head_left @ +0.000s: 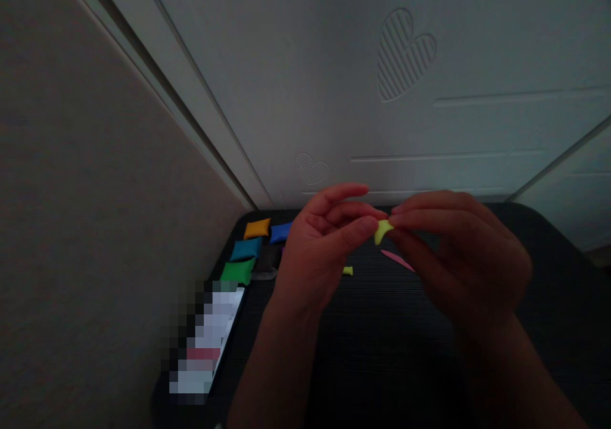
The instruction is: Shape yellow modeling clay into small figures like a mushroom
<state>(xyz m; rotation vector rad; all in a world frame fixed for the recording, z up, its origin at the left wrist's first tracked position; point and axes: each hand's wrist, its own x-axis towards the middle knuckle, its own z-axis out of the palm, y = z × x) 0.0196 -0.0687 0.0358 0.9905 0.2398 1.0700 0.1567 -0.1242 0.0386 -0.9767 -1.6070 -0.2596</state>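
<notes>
A small piece of yellow modelling clay is pinched between both hands above the dark table. My left hand grips its left side with thumb and index finger, the other fingers loosely raised. From the right, the fingertips of my right hand press on the same piece. The clay has a pointed end hanging downward. Below, another bit of yellow clay lies on the table, partly behind my left hand. A pink modelling tool rests on the table, its right end hidden by my right hand.
Several coloured clay packets, among them orange, blue, teal, green and black, lie at the table's back left. A phone or tablet with a blurred screen lies at the left edge. A white panel stands behind the table.
</notes>
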